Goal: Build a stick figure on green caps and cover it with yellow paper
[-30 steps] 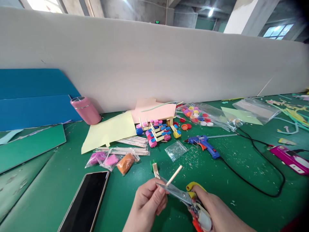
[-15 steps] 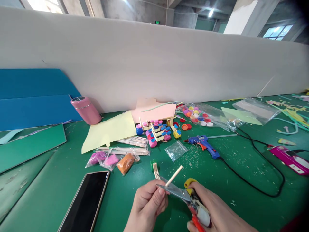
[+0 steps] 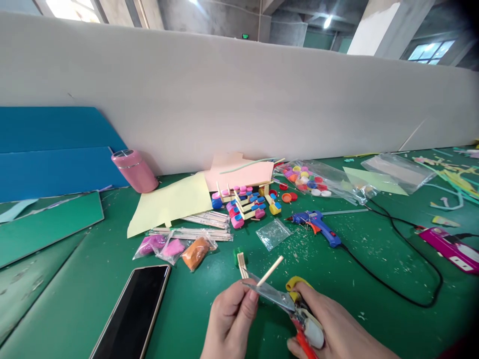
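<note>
Wooden stick (image 3: 270,270): being pinched by left hand (image 3: 234,314), passing between parted blades of scissors (image 3: 284,301), hovering well short of far edge of tabletop (image 3: 187,309). Clasping those scissors with curled right hand (image 3: 329,319).

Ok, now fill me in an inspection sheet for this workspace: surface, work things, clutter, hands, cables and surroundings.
Surface: green table, with pale crumbs scattered near the glue gun.
Work things: pale stick between the blades of the scissors.
Clutter: phone, pink canister, bagged colored caps, wrapped orange block.
Hands: left hand pinches the stick; right hand grips the scissors' handles.
Cables: black cable leaves the glue gun and loops across the table's right side; whether it is plugged in, cannot tell.
Surroundings: white panel behind the table; other people: nothing seen.
</note>
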{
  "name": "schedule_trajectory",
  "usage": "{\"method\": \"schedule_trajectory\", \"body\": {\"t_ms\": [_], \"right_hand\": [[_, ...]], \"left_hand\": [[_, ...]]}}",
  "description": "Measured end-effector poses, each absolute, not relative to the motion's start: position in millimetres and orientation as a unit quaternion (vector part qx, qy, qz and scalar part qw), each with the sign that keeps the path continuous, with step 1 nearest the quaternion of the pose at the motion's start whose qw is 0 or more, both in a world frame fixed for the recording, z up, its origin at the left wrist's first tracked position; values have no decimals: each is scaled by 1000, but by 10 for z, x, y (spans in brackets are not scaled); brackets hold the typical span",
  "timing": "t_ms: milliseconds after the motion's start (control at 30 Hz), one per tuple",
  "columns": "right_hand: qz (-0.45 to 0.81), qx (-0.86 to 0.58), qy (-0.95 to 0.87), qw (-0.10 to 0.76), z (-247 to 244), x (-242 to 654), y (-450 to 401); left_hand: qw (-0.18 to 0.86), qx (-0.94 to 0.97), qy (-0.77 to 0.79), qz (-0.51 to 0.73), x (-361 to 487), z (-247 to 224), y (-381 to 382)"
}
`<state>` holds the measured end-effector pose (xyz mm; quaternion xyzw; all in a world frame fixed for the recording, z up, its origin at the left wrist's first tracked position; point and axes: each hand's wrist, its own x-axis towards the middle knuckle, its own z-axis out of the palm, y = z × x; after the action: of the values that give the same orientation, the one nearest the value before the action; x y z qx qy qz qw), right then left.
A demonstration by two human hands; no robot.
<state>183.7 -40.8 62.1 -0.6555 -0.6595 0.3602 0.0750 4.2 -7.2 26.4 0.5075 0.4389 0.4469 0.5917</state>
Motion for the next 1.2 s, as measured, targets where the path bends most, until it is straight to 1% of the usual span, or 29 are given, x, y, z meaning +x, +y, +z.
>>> {"method": "schedule_trajectory", "body": {"t_ms": [200,300,367,433,533,600,667,833,967,1067,1200], "right_hand": [[352,-662,-656,88,675,1827,-422],[366,-650,-659,103,646,1843,-442],[384,-639,-657,112,615,1851,-455],[400,-631,-655,112,587,1851,-454],[386,-638,-658,102,574,1831,-424],[365,-647,-663,97,590,1810,-400],[353,-650,-666,100,621,1794,-387],[344,-652,-668,104,685,1802,-399],[355,-645,-670,93,661,1844,-416],[365,-640,-669,96,603,1871,-422],[357,-644,-670,93,550,1875,-412]], "left_hand": [[737,411,332,422,10,220,-18],[789,359,282,411,23,221,4],[802,354,266,401,28,224,8],[775,384,297,404,26,228,1],[667,463,400,425,20,239,-24],[623,490,429,433,16,245,-36],[645,481,408,432,13,249,-37],[758,367,322,433,22,236,-7],[813,327,268,400,38,206,12],[779,359,320,402,47,209,9],[641,472,424,432,52,251,-13]]}}
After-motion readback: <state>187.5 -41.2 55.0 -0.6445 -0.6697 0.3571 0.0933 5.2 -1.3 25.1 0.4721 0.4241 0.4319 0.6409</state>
